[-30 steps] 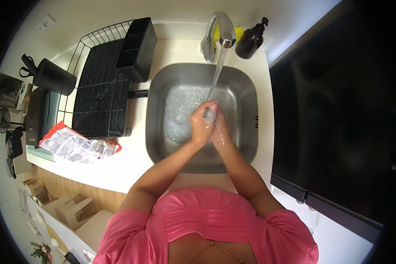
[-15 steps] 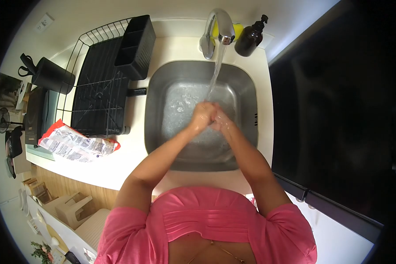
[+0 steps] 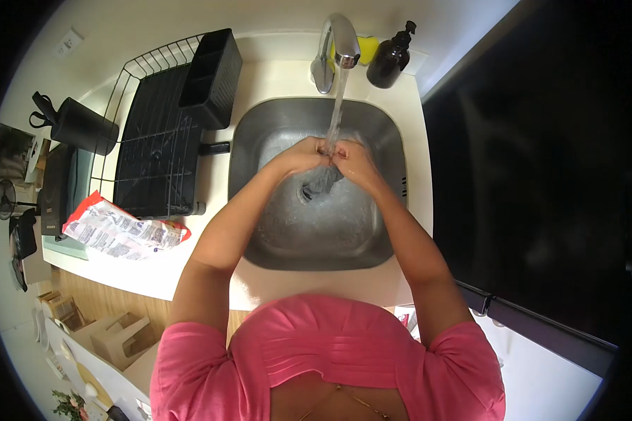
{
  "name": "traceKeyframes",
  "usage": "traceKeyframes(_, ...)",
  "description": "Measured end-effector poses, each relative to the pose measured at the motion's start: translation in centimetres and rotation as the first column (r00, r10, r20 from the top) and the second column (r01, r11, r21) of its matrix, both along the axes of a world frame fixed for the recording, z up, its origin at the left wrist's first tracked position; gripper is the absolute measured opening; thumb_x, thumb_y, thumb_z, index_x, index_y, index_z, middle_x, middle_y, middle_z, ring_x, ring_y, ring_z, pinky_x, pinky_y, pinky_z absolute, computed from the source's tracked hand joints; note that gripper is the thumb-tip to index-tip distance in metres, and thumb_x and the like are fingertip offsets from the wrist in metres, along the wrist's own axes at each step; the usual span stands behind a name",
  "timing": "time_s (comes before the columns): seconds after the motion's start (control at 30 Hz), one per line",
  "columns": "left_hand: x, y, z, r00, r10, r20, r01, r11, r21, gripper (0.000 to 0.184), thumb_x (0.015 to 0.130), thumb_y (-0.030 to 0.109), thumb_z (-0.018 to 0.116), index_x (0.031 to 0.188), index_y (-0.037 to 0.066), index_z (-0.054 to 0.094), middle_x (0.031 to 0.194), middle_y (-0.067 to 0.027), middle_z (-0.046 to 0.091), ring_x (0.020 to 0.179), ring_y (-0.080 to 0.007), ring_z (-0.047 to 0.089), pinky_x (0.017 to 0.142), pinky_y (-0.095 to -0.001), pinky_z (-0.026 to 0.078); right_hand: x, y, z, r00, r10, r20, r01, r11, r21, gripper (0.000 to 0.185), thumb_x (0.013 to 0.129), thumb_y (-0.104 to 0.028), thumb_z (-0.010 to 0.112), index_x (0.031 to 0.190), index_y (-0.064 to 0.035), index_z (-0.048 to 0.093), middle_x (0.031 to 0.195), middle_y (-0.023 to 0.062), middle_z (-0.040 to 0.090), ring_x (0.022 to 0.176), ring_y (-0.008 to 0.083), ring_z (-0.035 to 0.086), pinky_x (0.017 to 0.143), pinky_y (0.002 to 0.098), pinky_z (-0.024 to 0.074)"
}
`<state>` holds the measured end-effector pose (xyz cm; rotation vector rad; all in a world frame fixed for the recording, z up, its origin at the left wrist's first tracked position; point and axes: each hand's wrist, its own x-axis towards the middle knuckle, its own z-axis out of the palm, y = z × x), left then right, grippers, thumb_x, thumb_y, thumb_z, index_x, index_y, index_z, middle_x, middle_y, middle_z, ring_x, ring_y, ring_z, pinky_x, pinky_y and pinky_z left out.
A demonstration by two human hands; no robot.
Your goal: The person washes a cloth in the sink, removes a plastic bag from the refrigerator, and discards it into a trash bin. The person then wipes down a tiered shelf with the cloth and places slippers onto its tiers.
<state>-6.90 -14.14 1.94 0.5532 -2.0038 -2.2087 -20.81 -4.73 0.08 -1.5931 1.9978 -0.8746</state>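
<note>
Water runs from the chrome faucet (image 3: 345,45) into the steel sink (image 3: 316,254). Under the stream, my left hand (image 3: 305,156) and my right hand (image 3: 354,164) are close together, fingers pinched on a wet grey cloth (image 3: 322,180). The cloth hangs bunched below the fingers, over the sink's bottom. Its exact kind cannot be made out.
Left of the sink stands a black dish rack (image 3: 147,151) with a utensil holder (image 3: 209,81). A red-and-white plastic bag (image 3: 123,230) lies in front of it. Behind the sink are a dark pump bottle (image 3: 388,62) and a yellow sponge (image 3: 367,50).
My hands have moved from the sink's middle, clasped together, up into the water stream and slightly apart. The grey cloth, hidden before, now hangs between them.
</note>
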Motion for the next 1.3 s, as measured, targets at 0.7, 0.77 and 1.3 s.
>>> traceKeyframes(0.7,4.2,-3.3,2.7,0.860,0.505,0.074,-0.420,0.782,-0.460,0.007,0.075,0.010,0.057,0.074,0.003,0.056,0.065,0.0007,0.054,0.055,-0.0081,0.047,0.052,-0.0223,0.041,0.5,1.8,-6.1,0.988,-0.025,0.152,0.020,0.999,0.037,0.019,0.079,-0.016,0.052,0.073,0.0017,0.057,0.083,0.0097,0.053,0.067,0.0149,0.053,0.061,0.0316,0.0431)
traceKeyframes(0.77,5.0,-3.2,1.8,0.775,0.595,0.211,-0.348,0.682,-0.643,0.017,0.074,0.017,0.059,0.082,0.002,0.060,0.075,-0.0064,0.062,0.070,-0.0193,0.058,0.065,-0.0293,0.046,-0.1,1.8,-6.7,0.861,-0.174,0.479,0.168,0.984,0.054,0.023,0.081,-0.019,0.050,0.078,0.0029,0.056,0.085,0.0094,0.052,0.071,0.0157,0.053,0.063,0.0307,0.0444)
traceKeyframes(1.3,0.5,6.5,-7.1,0.733,0.486,0.475,-0.635,0.240,0.734,0.025,0.084,0.026,0.038,0.095,0.011,0.056,0.093,-0.0058,0.060,0.080,-0.0224,0.058,0.070,-0.0377,0.047,3.8,1.0,-10.8,0.433,-0.533,0.727,0.399,0.836,0.376,0.045,0.084,-0.049,0.048,0.095,-0.0058,0.055,0.083,0.0008,0.053,0.074,0.0132,0.050,0.063,0.0285,0.0420)
